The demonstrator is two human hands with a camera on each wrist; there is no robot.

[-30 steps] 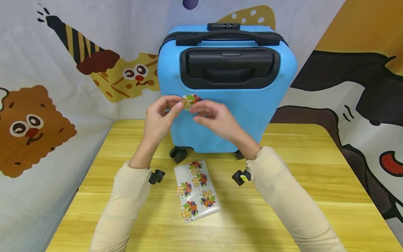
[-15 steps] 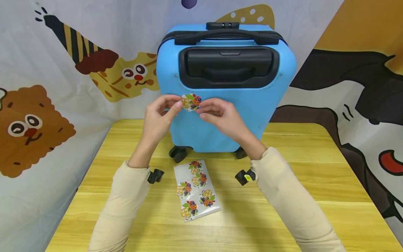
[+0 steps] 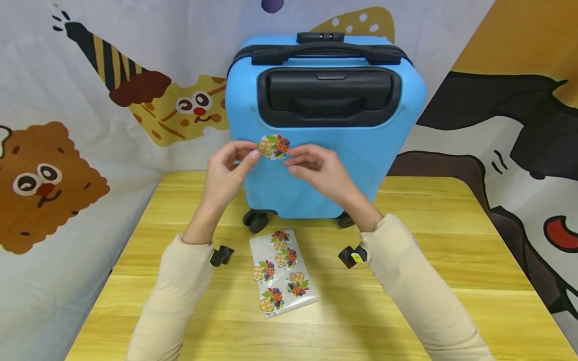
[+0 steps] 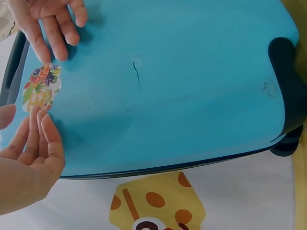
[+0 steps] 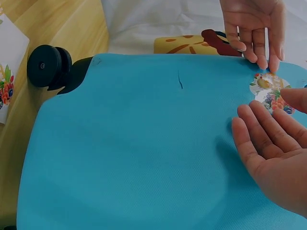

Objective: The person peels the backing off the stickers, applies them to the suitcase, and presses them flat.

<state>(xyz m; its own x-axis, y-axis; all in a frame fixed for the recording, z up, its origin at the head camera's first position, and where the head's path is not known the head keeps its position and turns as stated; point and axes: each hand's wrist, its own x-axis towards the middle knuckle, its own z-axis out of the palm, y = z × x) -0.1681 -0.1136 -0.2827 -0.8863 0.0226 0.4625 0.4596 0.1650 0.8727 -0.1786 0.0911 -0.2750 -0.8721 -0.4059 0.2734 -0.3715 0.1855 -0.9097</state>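
Observation:
A round fruit-print sticker [image 3: 274, 147] lies against the blue suitcase [image 3: 311, 170], below its black recessed handle. My left hand [image 3: 228, 168] touches the sticker's left edge with its fingertips. In the left wrist view, the thumb of that left hand [image 4: 33, 153] stands apart from the fingers. My right hand [image 3: 322, 170] has its fingertips at the sticker's right edge. The right wrist view shows the fingers of this right hand [image 5: 273, 148] loosely extended and its thumb over the sticker [image 5: 272, 93] without pinching it.
A white sheet [image 3: 284, 273] with several matching stickers lies on the wooden table [image 3: 384, 311] in front of the suitcase. Black wheels [image 3: 256, 220] show at the suitcase's base. A cartoon-printed cloth [image 3: 180, 40] hangs behind and at the sides.
My right hand has slid right, from over the sticker to its right edge. The left fingers have shifted slightly left, so more of the sticker shows. The suitcase and sheet stay put.

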